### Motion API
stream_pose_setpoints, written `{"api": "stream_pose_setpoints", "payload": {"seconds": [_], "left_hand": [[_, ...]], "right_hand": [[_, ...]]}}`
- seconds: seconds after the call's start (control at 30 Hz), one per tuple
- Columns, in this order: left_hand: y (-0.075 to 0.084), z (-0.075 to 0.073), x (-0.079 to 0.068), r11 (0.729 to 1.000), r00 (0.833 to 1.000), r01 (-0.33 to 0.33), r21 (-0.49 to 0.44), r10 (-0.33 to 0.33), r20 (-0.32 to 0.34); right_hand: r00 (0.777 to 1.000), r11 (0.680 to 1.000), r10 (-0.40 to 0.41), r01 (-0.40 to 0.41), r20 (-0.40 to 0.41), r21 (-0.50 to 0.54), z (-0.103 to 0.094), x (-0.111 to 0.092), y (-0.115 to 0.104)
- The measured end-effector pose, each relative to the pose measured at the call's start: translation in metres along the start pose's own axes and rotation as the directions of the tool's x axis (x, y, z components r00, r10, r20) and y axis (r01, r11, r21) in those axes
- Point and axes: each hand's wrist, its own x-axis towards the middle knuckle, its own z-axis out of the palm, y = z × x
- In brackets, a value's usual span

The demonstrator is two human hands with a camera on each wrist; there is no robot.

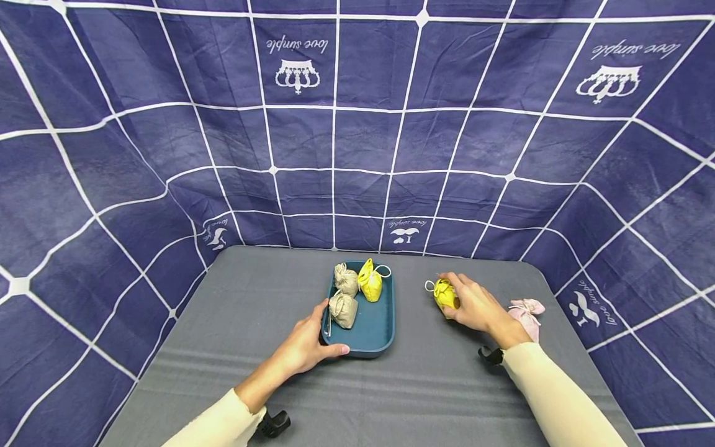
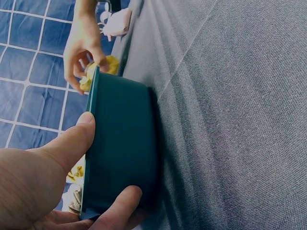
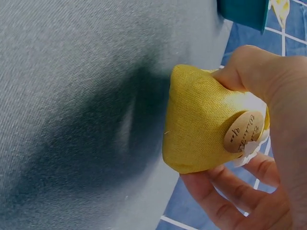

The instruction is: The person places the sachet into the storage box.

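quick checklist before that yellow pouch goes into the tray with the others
1. Right hand grip on the yellow pouch: fingers and thumb curl round it. ok
2. Pouch clear of the table: cannot tell; its shadow falls close beneath it.
3. Tray steadied: left hand holds its near left corner, thumb over the rim. ok
4. Free space in the tray: bare floor in its near right part. ok
5. Pouches already inside: two beige and one yellow pouch sit toward the far and left side. ok
6. Pink pouch: lies behind the right wrist, away from the tray. ok
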Motion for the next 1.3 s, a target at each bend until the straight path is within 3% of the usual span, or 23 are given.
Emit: {"api": "stream_pose_setpoints", "payload": {"seconds": [0.4, 0.67, 1.3], "left_hand": [[-0.002, 0.003, 0.002, 0.999, 0.999, -0.031, 0.022, 0.032, -0.012], [-0.001, 0.002, 0.002, 0.999, 1.0, -0.02, 0.026, 0.02, -0.008], [0.001, 0.001, 0.001, 0.999, 1.0, -0.003, 0.034, 0.003, 0.005]], "right_hand": [[0.999, 1.0, -0.025, 0.025, -0.045, -0.013, -0.004, 0.002, -0.013], [0.999, 1.0, -0.025, 0.024, -0.047, -0.019, -0.008, 0.003, -0.021], [0.989, 0.993, -0.116, 0.115, -0.092, -0.016, -0.019, 0.007, -0.051]]}}
